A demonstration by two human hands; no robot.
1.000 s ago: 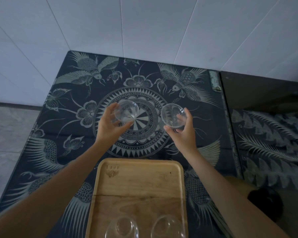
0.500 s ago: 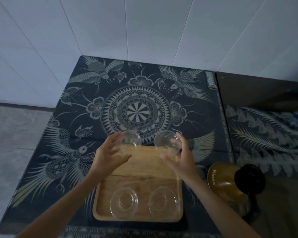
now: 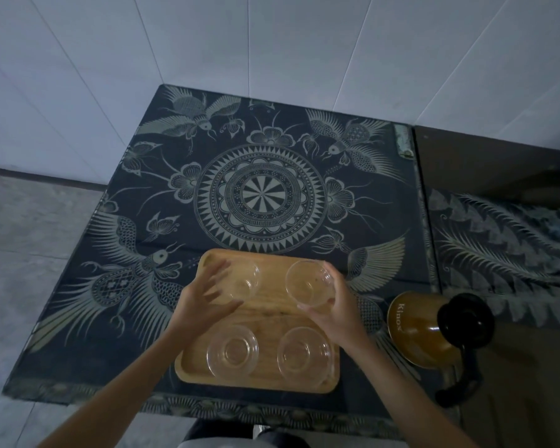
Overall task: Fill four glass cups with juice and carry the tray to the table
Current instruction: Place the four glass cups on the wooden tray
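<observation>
A wooden tray [image 3: 265, 378] lies on the near part of a dark patterned table [image 3: 162, 195]. Two empty glass cups stand on its near half, one on the left [image 3: 232, 352] and one on the right [image 3: 304, 355]. A third empty cup [image 3: 244, 282] sits on the far left of the tray. My left hand [image 3: 204, 302] is beside it with fingers spread and blurred, just touching its left side. My right hand [image 3: 340, 305] grips a fourth empty cup [image 3: 307, 281], slightly tilted, over the far right of the tray.
An amber jug [image 3: 414, 331] marked Kinox, with a black lid and handle, stands right of the tray near the table's right edge. A lower dark surface with patterned cloth [image 3: 498, 240] adjoins on the right. White tiled wall behind, grey floor to the left.
Both hands came back and down from over the table's middle to the tray's far half. The left cup now sits on the tray and the left fingers have spread off it.
</observation>
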